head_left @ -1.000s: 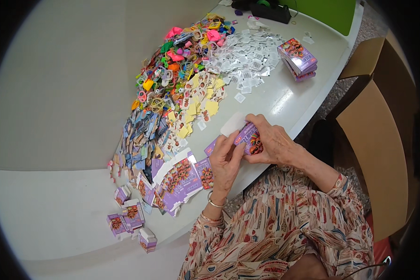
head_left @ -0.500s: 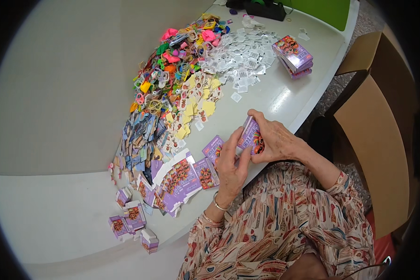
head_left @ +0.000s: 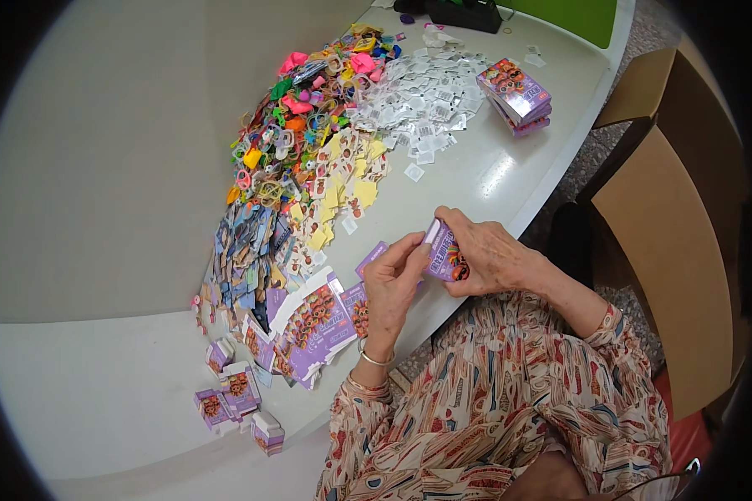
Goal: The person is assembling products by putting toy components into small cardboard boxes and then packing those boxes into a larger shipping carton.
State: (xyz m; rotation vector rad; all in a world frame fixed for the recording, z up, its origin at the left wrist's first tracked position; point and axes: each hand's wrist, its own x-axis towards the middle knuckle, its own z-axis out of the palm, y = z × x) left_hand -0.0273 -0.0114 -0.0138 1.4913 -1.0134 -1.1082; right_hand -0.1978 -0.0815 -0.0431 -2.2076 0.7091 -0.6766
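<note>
- Purple box [head_left: 446,257], small and printed, is held up just right of the middle of the frame, by the near edge of the counter [head_left: 476,185]
- Right hand [head_left: 495,259] is clamped around the box from the right, one digit over its upper end and another along its lower end
- Left hand [head_left: 388,285] meets the box at its left edge with thumb and forefinger close together; whether they pinch the card or only press on it, I cannot tell
- Judging by its look, the box is thin folded card: light, fairly stiff along the folds and corners, softer in the middle of each face; its contents are hidden, so the full weight is uncertain
- Its printed faces look smooth and may slip a little under dry fingertips
- Best hold, I judge, is across two opposite edges near the corners, with light pressure; a hard squeeze on the broad face could dent it, and its edges could crease
- Similar boxes stand in a stack [head_left: 516,96] at the upper right, and flattened cartons [head_left: 319,321] lie left of and below the centre
</note>
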